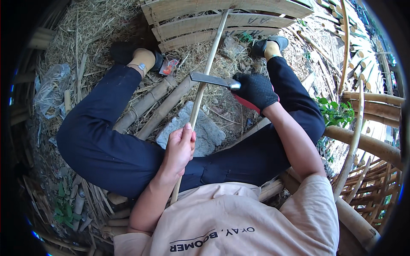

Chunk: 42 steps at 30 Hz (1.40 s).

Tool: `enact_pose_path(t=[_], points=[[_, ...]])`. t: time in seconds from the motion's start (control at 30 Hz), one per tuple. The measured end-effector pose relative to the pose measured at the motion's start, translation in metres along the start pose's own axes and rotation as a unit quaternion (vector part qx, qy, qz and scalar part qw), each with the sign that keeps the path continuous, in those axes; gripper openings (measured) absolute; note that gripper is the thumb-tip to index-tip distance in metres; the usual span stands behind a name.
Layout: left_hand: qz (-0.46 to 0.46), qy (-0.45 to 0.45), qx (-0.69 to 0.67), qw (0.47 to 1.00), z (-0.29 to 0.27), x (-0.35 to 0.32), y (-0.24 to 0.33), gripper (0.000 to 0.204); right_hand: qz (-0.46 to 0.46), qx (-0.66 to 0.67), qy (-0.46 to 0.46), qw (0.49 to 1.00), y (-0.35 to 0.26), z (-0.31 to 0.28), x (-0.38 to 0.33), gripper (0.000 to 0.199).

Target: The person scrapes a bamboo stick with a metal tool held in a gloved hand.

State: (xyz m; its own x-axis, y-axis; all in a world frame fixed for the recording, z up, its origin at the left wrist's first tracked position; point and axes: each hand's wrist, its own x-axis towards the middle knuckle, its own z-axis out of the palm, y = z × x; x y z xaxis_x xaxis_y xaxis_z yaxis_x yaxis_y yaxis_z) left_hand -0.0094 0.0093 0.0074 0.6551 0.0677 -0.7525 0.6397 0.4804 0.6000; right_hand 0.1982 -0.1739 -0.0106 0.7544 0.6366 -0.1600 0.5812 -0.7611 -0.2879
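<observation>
My bare left hand is wrapped round a long, pale bamboo strip, thumb laid along it. The strip slants from beside my shirt up to a wooden slatted crate, where its far end overlaps the top slats. In a black and red work glove, my right hand grips a knife by its handle, which is mostly hidden in the fist. The flat, blunt-ended blade points left and crosses the strip a little beyond my left hand. Below the strip, between my legs, lies a rough grey stone.
Two bamboo poles lie on the straw-covered ground by my left leg. A clear plastic bag is at far left. To the right are cut bamboo poles, a bamboo frame, and a green plant.
</observation>
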Motion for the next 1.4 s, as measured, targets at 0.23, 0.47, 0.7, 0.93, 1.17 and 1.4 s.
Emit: enact_pose_path(t=[0.23, 0.47, 0.7, 0.93, 1.17, 1.4], points=[[-0.02, -0.013, -0.021, 1.0, -0.001, 0.0, 0.002, 0.04, -0.042, 0.007, -0.072, 0.996, -0.023, 0.006, -0.007, 0.017], [0.006, -0.004, 0.017, 1.0, 0.0, 0.002, -0.003, 0.041, -0.005, -0.021, -0.096, 0.995, -0.017, 0.005, 0.0, 0.019], [0.006, 0.009, 0.028, 1.0, 0.003, 0.002, 0.0, 0.041, 0.076, -0.027, -0.025, 0.996, 0.029, -0.005, 0.015, 0.02], [-0.009, -0.001, -0.007, 1.0, -0.001, 0.001, 0.003, 0.038, 0.109, 0.038, -0.002, 0.993, 0.024, -0.022, 0.005, 0.035], [-0.014, -0.007, -0.01, 1.0, -0.002, -0.001, 0.007, 0.04, 0.033, 0.037, -0.004, 0.999, 0.0, -0.042, -0.012, 0.039], [-0.007, -0.003, -0.017, 1.0, -0.001, 0.0, 0.004, 0.039, 0.095, 0.061, 0.01, 0.994, 0.002, -0.048, -0.013, 0.045]])
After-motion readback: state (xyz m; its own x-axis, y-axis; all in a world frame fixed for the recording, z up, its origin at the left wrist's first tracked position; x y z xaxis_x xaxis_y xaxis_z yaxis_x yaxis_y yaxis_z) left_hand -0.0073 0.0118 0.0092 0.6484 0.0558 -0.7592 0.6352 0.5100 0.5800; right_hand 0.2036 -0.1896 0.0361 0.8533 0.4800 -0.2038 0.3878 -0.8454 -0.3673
